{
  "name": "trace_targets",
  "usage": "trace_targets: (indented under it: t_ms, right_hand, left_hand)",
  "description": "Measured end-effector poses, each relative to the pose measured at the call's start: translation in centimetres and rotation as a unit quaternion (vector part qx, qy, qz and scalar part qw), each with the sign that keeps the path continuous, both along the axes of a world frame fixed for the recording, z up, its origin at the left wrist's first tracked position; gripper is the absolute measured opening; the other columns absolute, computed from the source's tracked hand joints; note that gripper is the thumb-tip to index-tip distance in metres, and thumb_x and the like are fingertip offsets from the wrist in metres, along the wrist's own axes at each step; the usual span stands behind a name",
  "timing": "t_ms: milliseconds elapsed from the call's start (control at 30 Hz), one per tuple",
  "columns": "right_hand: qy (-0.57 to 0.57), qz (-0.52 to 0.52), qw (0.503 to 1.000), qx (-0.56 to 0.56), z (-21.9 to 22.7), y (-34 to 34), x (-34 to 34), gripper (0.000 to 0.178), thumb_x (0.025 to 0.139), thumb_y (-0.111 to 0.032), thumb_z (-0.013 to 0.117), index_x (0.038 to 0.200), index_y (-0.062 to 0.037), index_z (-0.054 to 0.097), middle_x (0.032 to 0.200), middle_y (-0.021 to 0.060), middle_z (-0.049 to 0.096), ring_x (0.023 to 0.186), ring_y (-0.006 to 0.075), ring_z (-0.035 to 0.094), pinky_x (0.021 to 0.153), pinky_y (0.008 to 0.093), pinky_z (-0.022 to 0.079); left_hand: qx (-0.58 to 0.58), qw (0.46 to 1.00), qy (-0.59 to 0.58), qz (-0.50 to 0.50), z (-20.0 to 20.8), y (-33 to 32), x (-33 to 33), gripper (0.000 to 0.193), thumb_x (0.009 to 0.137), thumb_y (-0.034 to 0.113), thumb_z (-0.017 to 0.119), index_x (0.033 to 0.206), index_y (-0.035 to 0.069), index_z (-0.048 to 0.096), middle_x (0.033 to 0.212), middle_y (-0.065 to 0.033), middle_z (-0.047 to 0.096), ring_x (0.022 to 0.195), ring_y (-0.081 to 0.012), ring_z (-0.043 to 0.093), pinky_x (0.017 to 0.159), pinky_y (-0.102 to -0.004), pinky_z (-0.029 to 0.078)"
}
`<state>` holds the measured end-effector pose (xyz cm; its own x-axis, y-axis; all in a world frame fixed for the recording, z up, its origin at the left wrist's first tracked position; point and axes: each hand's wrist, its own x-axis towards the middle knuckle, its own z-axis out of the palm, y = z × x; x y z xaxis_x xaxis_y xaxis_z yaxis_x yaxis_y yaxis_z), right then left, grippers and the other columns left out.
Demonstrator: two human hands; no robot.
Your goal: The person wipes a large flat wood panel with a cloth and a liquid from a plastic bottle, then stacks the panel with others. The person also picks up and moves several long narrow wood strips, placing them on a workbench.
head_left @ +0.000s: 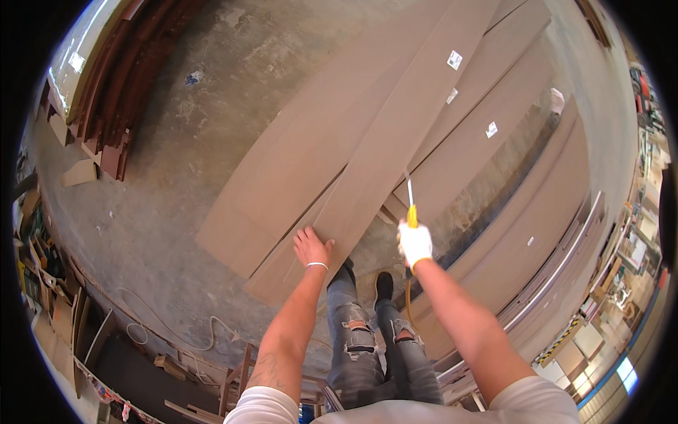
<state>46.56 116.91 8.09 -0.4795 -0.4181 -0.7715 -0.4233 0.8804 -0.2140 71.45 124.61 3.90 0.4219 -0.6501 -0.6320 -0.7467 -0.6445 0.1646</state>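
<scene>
My bare left hand [313, 247] rests with its fingers spread on the near end of a long brown board [395, 127]. A pale band circles that wrist. My right hand [414, 242], in a white glove, is closed around a yellow air blow gun [412, 215]. The gun's thin metal nozzle [409, 189] points away from me, beside the right edge of that board. From below the glove a yellowish hose [408, 300] hangs down by my leg. White labels [454, 60] are stuck on the boards.
A wide brown panel [282, 177] lies under the board to the left. More brown panels [487, 134] and a stack with a metal strip [544, 283] lie to the right. Dark red profiles [113, 92] are piled at far left. A pale hose [191, 345] trails over the concrete floor.
</scene>
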Motion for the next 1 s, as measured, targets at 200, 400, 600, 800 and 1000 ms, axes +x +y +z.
trace_targets:
  t_ms: [200, 400, 600, 800, 1000]
  right_hand:
    - [0.066, 0.161, 0.982, -0.077, 2.1, -8.9, -1.1, 0.045, 0.089, -0.047, 0.065, 0.094, -0.0027, 0.073, 0.086, 0.0258, 0.07, 0.089, 0.0419, 0.069, 0.079, 0.0455, 0.053]
    - [-0.063, 0.054, 0.996, 0.019, 0.8, -0.1, -2.0, 0.04, 0.09, -0.041, 0.067, 0.097, -0.0013, 0.068, 0.074, 0.0159, 0.067, 0.075, 0.0254, 0.069, 0.065, 0.0405, 0.053]
    - [-0.321, -0.144, 0.932, -0.089, -3.1, 7.7, -2.1, 0.024, 0.085, 0.001, 0.066, 0.107, -0.0077, 0.062, 0.094, 0.0014, 0.065, 0.064, 0.0089, 0.054, 0.054, 0.0252, 0.044]
    - [-0.454, -0.105, 0.882, -0.066, -5.7, 6.6, -1.4, 0.025, 0.079, 0.005, 0.065, 0.102, -0.0053, 0.063, 0.095, 0.005, 0.066, 0.079, 0.0126, 0.06, 0.072, 0.0263, 0.048]
    - [-0.368, -0.013, 0.919, -0.142, -4.1, 9.6, -1.0, 0.013, 0.079, 0.0, 0.063, 0.089, -0.0084, 0.063, 0.09, 0.0006, 0.064, 0.087, 0.013, 0.058, 0.082, 0.0282, 0.046]
  left_hand:
    - [0.016, 1.0, 0.005, 0.02, 0.4, 1.5, -1.5, 0.068, 0.072, 0.035, 0.087, 0.123, 0.008, 0.051, 0.124, -0.0135, 0.05, 0.12, -0.0356, 0.048, 0.094, -0.0496, 0.046]
    - [-0.029, 0.998, -0.002, 0.051, 0.1, 5.3, -2.9, 0.067, 0.073, 0.033, 0.087, 0.125, 0.009, 0.052, 0.125, -0.0136, 0.051, 0.119, -0.0363, 0.049, 0.094, -0.05, 0.046]
    - [-0.053, 0.996, -0.001, 0.075, -0.2, 8.6, -3.7, 0.063, 0.074, 0.03, 0.086, 0.124, 0.008, 0.053, 0.124, -0.0147, 0.053, 0.118, -0.0381, 0.049, 0.098, -0.0498, 0.044]
    - [-0.073, 0.992, -0.001, 0.103, -0.9, 11.4, -5.8, 0.055, 0.079, 0.033, 0.082, 0.119, 0.006, 0.054, 0.12, -0.0171, 0.054, 0.116, -0.04, 0.051, 0.096, -0.0506, 0.045]
    - [-0.058, 0.992, 0.103, 0.047, -3.5, 11.3, -2.7, 0.045, 0.09, 0.043, 0.071, 0.103, 0.001, 0.062, 0.096, -0.0212, 0.064, 0.088, -0.0407, 0.06, 0.081, -0.0449, 0.049]
